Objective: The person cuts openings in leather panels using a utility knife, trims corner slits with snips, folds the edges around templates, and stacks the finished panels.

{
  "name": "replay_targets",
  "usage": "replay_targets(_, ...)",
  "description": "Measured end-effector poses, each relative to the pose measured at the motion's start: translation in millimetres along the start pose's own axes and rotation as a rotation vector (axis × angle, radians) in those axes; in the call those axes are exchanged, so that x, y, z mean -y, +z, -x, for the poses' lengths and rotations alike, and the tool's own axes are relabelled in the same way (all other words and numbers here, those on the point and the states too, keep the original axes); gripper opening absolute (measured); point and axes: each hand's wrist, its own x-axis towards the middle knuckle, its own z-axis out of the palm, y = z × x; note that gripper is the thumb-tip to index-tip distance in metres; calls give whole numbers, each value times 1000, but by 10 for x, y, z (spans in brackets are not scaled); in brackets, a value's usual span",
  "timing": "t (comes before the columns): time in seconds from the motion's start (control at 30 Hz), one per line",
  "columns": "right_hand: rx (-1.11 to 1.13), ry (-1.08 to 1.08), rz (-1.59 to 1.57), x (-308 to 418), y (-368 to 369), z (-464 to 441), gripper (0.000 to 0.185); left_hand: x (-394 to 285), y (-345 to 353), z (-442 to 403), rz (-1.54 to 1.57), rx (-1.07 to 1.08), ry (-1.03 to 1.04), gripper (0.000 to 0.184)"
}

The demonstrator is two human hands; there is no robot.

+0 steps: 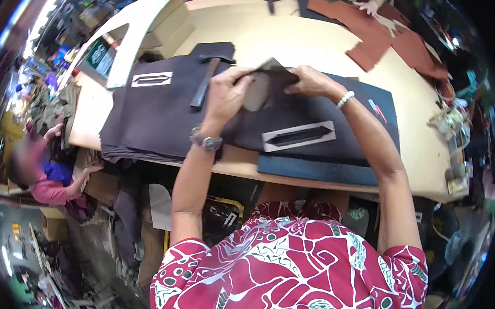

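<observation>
Dark brown sheets (161, 114) lie stacked across the table. Between my two hands a dark flap of sheet material (275, 69) is raised, its far edge lifted off the pile. My left hand (229, 95) pinches its left side, and my right hand (311, 82) grips the right side with the fingers closed. A lighter oval patch (256, 91) shows just beside my left fingers. The hammer (205, 81) rests on the sheets left of my left hand. Two pale slotted templates lie on the material, one at the upper left (152, 79) and one nearer my body (298, 136).
A blue board (315, 170) lies under the sheets at the near edge. Rust-brown pieces (364, 33) are at the back right, near another person's hand (372, 5). A red and a white pen (378, 111) lie at right. Another person (52, 170) sits at left.
</observation>
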Motion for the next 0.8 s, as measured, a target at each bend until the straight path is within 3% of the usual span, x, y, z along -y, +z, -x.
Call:
replay_targets(0.07, 181, 103, 152, 63, -45, -84, 32, -324, -530, 14, -110, -85, -64, 17)
replay_targets(0.2, 172, 18, 235, -140, -175, -223, 25, -197, -1515, 66, -200, -235, -186, 18)
replay_targets(0.3, 82, -60, 282, -413, -312, -394, 22, -149, -1952, 143, -29, -310, -304, 20)
replay_targets(0.4, 35, 7, 245, -560, -521, -599, 20, -210, -2055, 111, -412, -238, -297, 26)
replay_targets(0.47, -130, 164, 300, -922, -568, -935, 25, 11, -2090, -109, -723, -210, -89, 26)
replay_targets(0.53, -102, 370, 19, -759, -908, -1059, 32, 34, -2014, -433, -974, -196, -42, 28)
replay_targets(0.57, -226, 338, -189, -537, -1018, -962, 33, 130, -2030, -693, -941, -112, -268, 29)
replay_targets(0.63, -486, 242, -482, -297, -1167, -910, 34, 455, -2098, -1145, -897, -158, -54, 33)
replay_targets(0.67, -622, 177, -565, -286, -1255, -983, 35, 701, -2112, -1450, -760, -243, -112, 36)
replay_targets(0.7, -701, 131, -705, -278, -1366, -1015, 35, 626, -2059, -1621, -550, -262, -201, 28)
replay_targets(0.73, -777, 83, -845, -328, -1481, -1063, 35, 540, -1967, -1692, -289, -318, -148, 36)
replay_targets(0.77, -883, -113, -812, -645, -1703, -1174, 31, 446, -1854, -1756, -30, -371, -92, 44)
replay_targets(0.8, -946, -257, -1000, -221, -1670, -883, 27, 368, -1755, -1822, 231, -419, -37, 53)
